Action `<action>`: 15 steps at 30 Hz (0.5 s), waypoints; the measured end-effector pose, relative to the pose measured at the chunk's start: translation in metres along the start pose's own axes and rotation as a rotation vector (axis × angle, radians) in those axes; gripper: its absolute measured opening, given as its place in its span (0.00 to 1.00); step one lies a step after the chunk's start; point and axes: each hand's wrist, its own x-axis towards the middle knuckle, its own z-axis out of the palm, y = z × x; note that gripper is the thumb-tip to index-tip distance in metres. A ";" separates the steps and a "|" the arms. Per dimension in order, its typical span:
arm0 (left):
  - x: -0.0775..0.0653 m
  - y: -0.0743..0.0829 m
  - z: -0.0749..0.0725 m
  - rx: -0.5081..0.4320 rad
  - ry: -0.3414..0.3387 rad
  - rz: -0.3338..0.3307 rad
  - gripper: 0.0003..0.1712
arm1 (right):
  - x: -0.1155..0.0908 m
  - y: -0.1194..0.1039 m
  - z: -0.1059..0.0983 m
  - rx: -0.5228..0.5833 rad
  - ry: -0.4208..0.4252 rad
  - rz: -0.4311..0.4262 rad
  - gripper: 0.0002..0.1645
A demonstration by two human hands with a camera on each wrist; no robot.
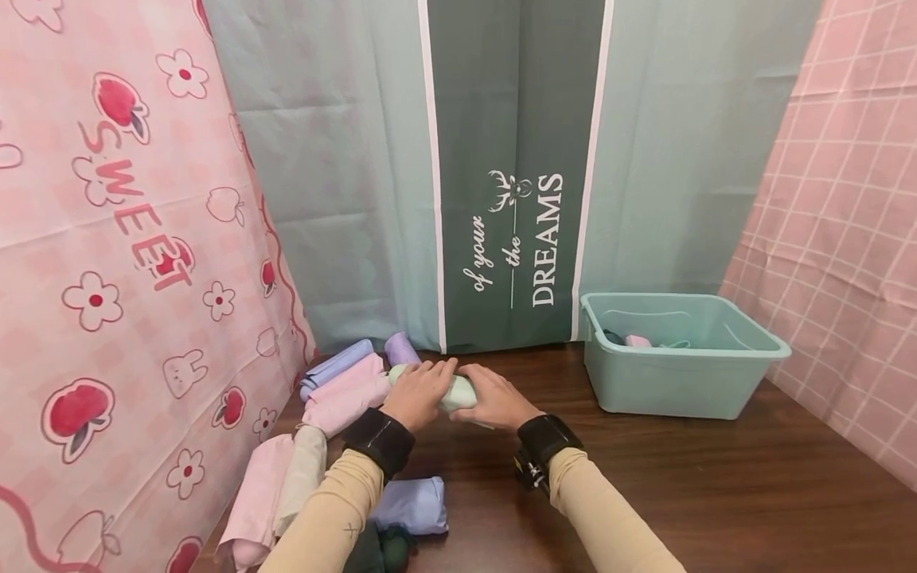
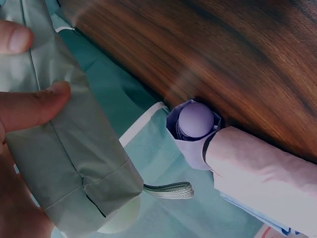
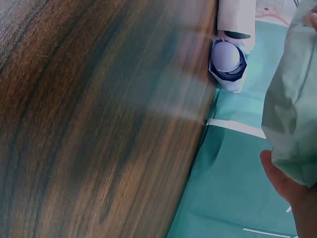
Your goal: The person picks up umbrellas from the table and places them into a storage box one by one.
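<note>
A folded light green umbrella point(image 1: 459, 393) in a fabric sleeve is held above the table by both hands. My left hand point(image 1: 421, 395) grips its left part, the thumb point(image 2: 42, 106) lying along the sleeve in the left wrist view. A wrist loop point(image 2: 171, 190) and a rounded pale end stick out there. The right hand point(image 1: 499, 400) holds the other end, its fingers curled round the sleeve. Just beyond the left hand lie a purple umbrella point(image 1: 402, 349), a pink umbrella point(image 1: 347, 395) and a blue umbrella point(image 1: 335, 368).
Nearer on the left are another pink umbrella point(image 1: 256, 497), a beige umbrella point(image 1: 304, 469), a periwinkle umbrella point(image 1: 414, 505) and a dark green umbrella point(image 1: 387, 549). A teal bin point(image 1: 666, 386) with a few small things stands at the right on the brown table point(image 1: 630, 469). Curtains hang around.
</note>
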 end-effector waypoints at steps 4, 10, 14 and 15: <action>0.000 0.001 -0.003 0.006 -0.003 0.005 0.41 | 0.000 -0.001 0.000 -0.008 -0.004 -0.019 0.40; -0.001 0.001 0.000 0.028 0.036 0.012 0.41 | 0.000 0.000 0.000 -0.062 0.028 -0.084 0.36; -0.001 0.001 0.003 0.034 0.073 0.008 0.39 | -0.001 0.002 -0.001 -0.056 0.082 -0.149 0.32; 0.000 0.001 0.004 0.036 0.084 0.006 0.39 | -0.001 0.004 -0.002 -0.048 0.099 -0.163 0.32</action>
